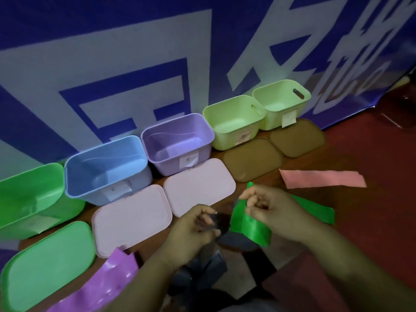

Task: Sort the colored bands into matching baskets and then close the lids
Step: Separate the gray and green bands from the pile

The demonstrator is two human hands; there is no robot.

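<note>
Though lidless, five baskets [167, 165] beside five lids [132, 218]

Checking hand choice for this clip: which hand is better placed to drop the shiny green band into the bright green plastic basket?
Probably right: the right hand pinches the shiny green band, while the left hand grips a dark band. The bright green plastic basket sits far left, a cross-body reach.
</note>
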